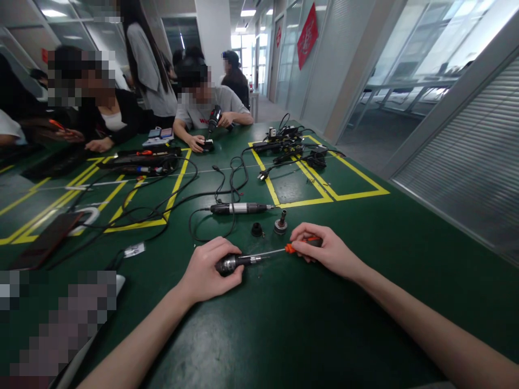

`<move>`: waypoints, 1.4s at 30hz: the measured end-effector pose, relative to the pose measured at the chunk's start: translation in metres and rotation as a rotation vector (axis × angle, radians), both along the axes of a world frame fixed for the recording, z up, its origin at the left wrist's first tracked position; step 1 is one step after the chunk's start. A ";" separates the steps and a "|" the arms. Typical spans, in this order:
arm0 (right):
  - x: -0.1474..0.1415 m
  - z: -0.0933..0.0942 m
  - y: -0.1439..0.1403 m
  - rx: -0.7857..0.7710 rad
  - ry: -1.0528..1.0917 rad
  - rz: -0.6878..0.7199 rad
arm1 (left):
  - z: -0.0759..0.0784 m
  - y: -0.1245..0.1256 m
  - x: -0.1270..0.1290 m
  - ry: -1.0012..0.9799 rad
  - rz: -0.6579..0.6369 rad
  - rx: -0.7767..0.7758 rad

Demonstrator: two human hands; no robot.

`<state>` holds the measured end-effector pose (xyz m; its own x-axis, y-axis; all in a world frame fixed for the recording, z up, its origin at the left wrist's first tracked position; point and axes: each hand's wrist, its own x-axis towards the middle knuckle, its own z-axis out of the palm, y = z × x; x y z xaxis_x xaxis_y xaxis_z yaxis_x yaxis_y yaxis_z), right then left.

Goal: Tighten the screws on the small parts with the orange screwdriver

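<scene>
My left hand (214, 270) is wrapped round a dark cylindrical tool body (229, 263) with a silvery tip pointing right, resting low over the green table. My right hand (322, 246) grips an orange-and-black screwdriver (289, 248) by its handle. The screwdriver's thin shaft points left and runs beside the tool body near my left fingers; whether its tip touches the body I cannot tell. Just beyond my hands stand a small black cap-like part (257, 229) and a round metal part with an upright shaft (280, 222). Behind them lies a black-and-silver electric screwdriver (239, 208) with a cord.
Black cables (190, 192) cross the table (344, 319). A heap of cords and plugs (290, 143) lies at the far right within yellow tape. A phone-like slab (48, 240) is at left. Across the table, a person (211, 105) holds a power drill (214, 118); others sit left.
</scene>
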<state>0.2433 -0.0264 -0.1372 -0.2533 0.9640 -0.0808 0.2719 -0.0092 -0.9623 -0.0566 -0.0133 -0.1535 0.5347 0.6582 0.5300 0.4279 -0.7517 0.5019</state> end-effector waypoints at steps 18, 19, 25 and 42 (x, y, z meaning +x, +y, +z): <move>0.002 -0.001 0.000 -0.013 -0.091 0.007 | -0.003 -0.001 0.003 0.052 -0.016 0.009; 0.002 -0.001 0.000 -0.015 -0.083 0.004 | -0.003 -0.001 0.003 0.056 -0.015 0.009; 0.004 -0.003 0.003 -0.053 -0.012 -0.024 | -0.004 -0.001 0.004 0.067 -0.013 0.004; 0.005 -0.005 0.004 -0.015 -0.076 0.017 | -0.007 -0.001 0.005 0.069 0.003 0.001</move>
<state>0.2481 -0.0223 -0.1419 -0.2622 0.9582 -0.1148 0.3440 -0.0183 -0.9388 -0.0511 -0.0141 -0.1604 0.5677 0.6593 0.4930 0.4637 -0.7509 0.4702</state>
